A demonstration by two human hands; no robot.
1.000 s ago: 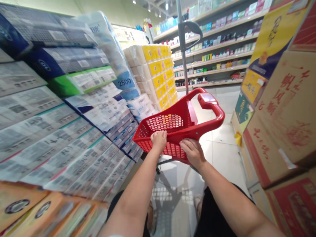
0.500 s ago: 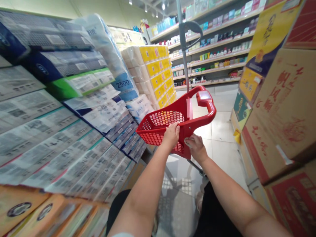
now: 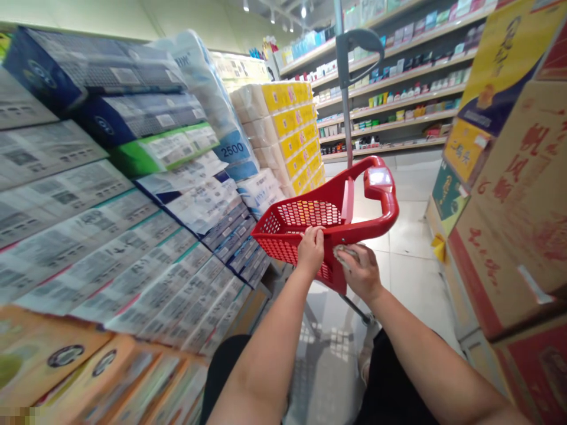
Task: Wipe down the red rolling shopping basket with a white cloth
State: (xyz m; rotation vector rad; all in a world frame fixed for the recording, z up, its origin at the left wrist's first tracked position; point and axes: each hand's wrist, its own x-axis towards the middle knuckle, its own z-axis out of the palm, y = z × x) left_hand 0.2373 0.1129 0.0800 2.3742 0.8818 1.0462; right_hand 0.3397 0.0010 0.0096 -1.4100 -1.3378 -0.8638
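A red plastic shopping cart basket (image 3: 283, 245) with perforated sides stands in front of me on a metal frame. My left hand (image 3: 311, 251) is closed over the basket's near rim, fingers curled across the edge. My right hand (image 3: 362, 268) presses a crumpled, light-coloured cloth (image 3: 345, 254) against the solid red side panel below the handle. Its fingers are bent around the cloth, which is mostly hidden. The cart's looped red handle (image 3: 390, 206), with a pale plate on top, rises to the right of both hands.
Stacked tissue packs (image 3: 150, 254) line the left side. Cardboard cartons (image 3: 527, 195) are piled on the right. A grey pole with a hooked grip (image 3: 345, 65) stands behind the cart. Shelves of toiletries (image 3: 398, 100) fill the back, beyond a tiled floor (image 3: 410, 236).
The view has shifted, so the whole scene sits farther right. My right hand has moved slightly on the side panel, showing more of the cloth. My left hand keeps its grip on the rim.
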